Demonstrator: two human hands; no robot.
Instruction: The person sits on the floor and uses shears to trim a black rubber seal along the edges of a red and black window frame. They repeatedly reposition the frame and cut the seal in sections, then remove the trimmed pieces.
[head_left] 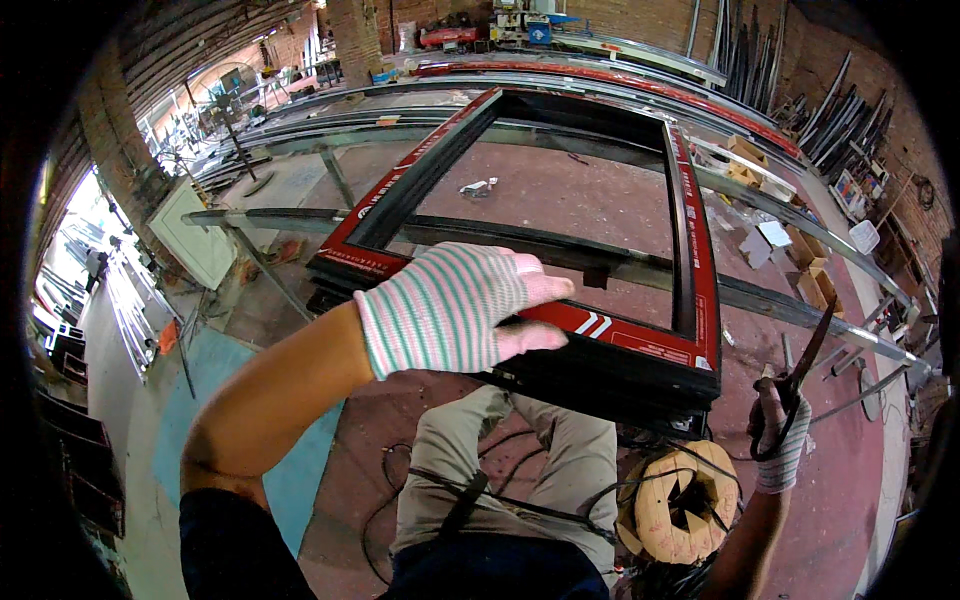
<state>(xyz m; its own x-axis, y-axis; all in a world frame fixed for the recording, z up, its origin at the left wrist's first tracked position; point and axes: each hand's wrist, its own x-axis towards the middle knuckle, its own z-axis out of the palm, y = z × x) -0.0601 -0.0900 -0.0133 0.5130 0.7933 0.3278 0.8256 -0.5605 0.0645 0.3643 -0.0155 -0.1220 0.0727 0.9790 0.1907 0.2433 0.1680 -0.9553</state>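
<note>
Across 2 steel rails (800,311): 1 rectangular black window frame (697,250), red film on its top faces, near side just ahead of the knees; edge looks layered, can't count any stack below. 2 gloved hands. Left hand (450,305) lies over the near side, thumb and index spread apart, remaining fingers hidden. Right hand (785,440), off the frame's right, is closed round 1 pair of dark scissors (818,345), blades pointing up. 1 tan-wrapped coil (662,525) near the right knee, black cord over the lap. Surface: worn reddish floor (580,180), 1 blue-green sheet (230,400) at left, at least 3 cartons (818,288) at right. Room: brick-walled workshop, 2 brick pillars (355,45) at left, long metal profiles (845,130) leaning right, too many to count.
</note>
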